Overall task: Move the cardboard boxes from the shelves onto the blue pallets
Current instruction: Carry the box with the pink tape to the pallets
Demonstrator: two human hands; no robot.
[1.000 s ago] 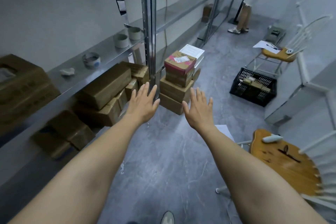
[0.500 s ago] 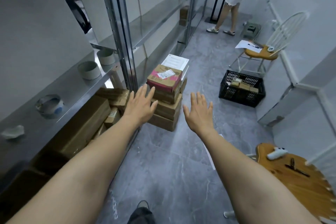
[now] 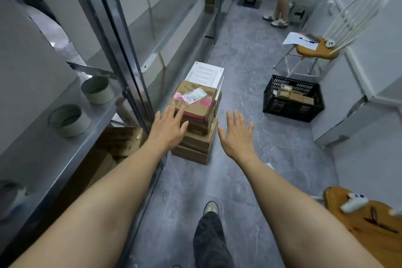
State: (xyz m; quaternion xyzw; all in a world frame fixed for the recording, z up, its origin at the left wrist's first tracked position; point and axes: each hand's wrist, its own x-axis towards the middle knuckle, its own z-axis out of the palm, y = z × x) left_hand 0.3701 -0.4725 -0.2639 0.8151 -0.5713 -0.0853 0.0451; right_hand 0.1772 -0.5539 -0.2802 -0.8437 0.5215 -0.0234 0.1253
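A stack of cardboard boxes (image 3: 196, 143) stands on the grey floor beside the metal shelving (image 3: 65, 159). Its top box (image 3: 195, 102) has pink patches and a white label; a white flat box (image 3: 204, 74) lies behind it. My left hand (image 3: 167, 130) is stretched out, fingers straight, in front of the top box's left side; contact is unclear. My right hand (image 3: 237, 135) is open just right of the stack, holding nothing. More cardboard boxes (image 3: 121, 141) sit on the lowest shelf level. No blue pallet is in view.
Tape rolls (image 3: 69, 119) sit on the shelf at left. A black crate (image 3: 293, 98) with small boxes stands on the floor at right. One chair (image 3: 319, 50) holds papers; another wooden seat (image 3: 367, 222) is near right. A person's legs (image 3: 280, 2) stand at the far end.
I have stepped forward along the aisle. Both outstretched hands have come closer to the floor stack; the left hand now overlaps the top box.
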